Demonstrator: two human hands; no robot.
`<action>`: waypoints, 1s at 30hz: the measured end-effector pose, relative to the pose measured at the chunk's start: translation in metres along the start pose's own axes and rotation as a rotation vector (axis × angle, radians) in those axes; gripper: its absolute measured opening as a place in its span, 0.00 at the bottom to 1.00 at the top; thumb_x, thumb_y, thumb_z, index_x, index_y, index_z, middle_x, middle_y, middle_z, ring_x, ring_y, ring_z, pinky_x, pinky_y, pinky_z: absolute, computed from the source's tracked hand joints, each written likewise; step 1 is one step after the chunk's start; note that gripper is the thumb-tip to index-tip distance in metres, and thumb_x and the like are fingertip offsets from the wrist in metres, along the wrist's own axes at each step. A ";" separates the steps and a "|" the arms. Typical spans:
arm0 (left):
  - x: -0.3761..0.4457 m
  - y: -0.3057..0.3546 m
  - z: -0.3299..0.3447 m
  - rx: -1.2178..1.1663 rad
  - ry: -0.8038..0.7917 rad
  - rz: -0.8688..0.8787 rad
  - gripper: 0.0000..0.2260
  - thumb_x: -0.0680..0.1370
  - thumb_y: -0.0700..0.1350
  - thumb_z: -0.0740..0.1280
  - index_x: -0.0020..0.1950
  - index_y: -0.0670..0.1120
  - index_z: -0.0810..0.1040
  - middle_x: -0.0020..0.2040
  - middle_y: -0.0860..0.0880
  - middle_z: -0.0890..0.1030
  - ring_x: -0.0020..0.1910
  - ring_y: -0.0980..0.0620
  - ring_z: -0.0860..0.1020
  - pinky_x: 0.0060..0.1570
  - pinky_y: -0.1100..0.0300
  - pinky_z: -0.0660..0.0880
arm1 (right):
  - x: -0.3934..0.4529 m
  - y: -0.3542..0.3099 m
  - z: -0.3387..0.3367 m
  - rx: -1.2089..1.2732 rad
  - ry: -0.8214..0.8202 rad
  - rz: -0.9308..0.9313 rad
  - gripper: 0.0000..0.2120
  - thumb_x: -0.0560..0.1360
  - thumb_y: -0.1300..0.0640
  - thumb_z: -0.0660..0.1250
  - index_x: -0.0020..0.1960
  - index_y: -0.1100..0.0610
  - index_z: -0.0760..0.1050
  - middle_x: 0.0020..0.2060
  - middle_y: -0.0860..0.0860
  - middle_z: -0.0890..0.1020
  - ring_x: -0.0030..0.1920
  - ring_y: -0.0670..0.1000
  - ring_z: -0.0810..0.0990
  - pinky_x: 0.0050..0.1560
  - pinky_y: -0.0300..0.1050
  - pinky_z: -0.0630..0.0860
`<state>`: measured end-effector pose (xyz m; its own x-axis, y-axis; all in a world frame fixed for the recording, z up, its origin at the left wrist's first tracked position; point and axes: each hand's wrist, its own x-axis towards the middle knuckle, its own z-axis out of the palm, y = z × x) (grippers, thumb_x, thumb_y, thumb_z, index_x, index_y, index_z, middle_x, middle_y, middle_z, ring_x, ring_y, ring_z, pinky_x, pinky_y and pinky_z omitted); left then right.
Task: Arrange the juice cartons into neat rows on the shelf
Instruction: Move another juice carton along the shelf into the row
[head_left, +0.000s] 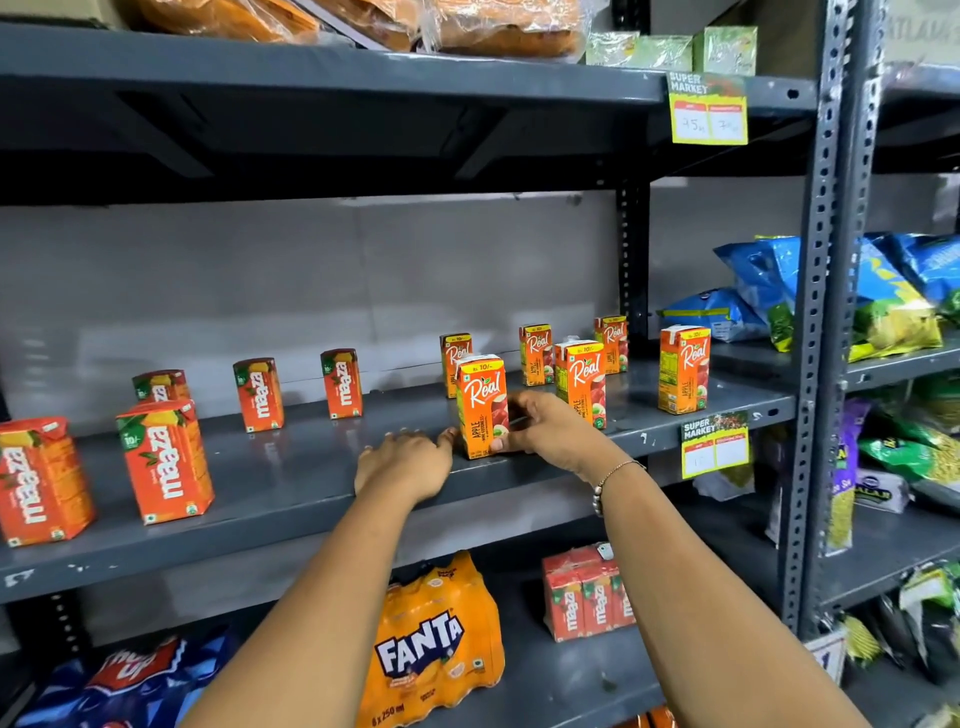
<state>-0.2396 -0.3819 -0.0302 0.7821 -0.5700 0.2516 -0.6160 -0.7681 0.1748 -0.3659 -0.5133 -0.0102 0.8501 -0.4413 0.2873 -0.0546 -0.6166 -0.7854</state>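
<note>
Small juice cartons stand scattered on the grey metal shelf (291, 483). Several red Maaza cartons, such as the front one (165, 460), are on its left half. Several orange Real apple cartons are on the right half, one at the far right (683, 369). My right hand (545, 423) grips the front Real apple carton (482, 405) from its right side; the carton stands upright near the shelf's front edge. My left hand (408, 462) rests palm down on the shelf just left of that carton, its fingertips touching the carton's base.
Above is a shelf with wrapped bread (498, 26) and green boxes (724, 49). Below lie a Fanta bottle pack (431, 654), a Maaza multipack (584, 597) and a blue pack (130, 680). Snack bags (893, 296) fill the rack to the right past the perforated upright (815, 364).
</note>
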 end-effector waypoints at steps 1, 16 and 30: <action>0.000 0.000 0.001 0.000 0.003 0.003 0.31 0.79 0.62 0.43 0.70 0.44 0.70 0.72 0.42 0.70 0.69 0.42 0.69 0.66 0.43 0.66 | 0.000 0.000 0.000 0.005 -0.003 0.000 0.21 0.70 0.60 0.73 0.61 0.56 0.74 0.56 0.52 0.82 0.59 0.52 0.78 0.64 0.50 0.73; -0.005 0.001 -0.001 0.011 0.018 0.001 0.31 0.79 0.61 0.42 0.71 0.44 0.69 0.72 0.42 0.70 0.70 0.42 0.68 0.67 0.43 0.64 | -0.004 -0.004 0.001 0.027 0.003 0.005 0.21 0.69 0.60 0.74 0.60 0.57 0.75 0.55 0.52 0.83 0.57 0.50 0.80 0.64 0.47 0.72; -0.010 0.003 -0.005 -0.025 0.031 -0.009 0.31 0.80 0.61 0.43 0.69 0.43 0.71 0.70 0.42 0.72 0.69 0.42 0.69 0.67 0.44 0.65 | -0.005 -0.006 0.002 -0.011 0.012 0.029 0.21 0.68 0.59 0.75 0.60 0.56 0.75 0.55 0.52 0.83 0.57 0.51 0.80 0.64 0.48 0.72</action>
<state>-0.2501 -0.3771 -0.0280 0.7846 -0.5534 0.2796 -0.6115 -0.7653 0.2012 -0.3690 -0.5061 -0.0075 0.8417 -0.4671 0.2710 -0.0849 -0.6101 -0.7877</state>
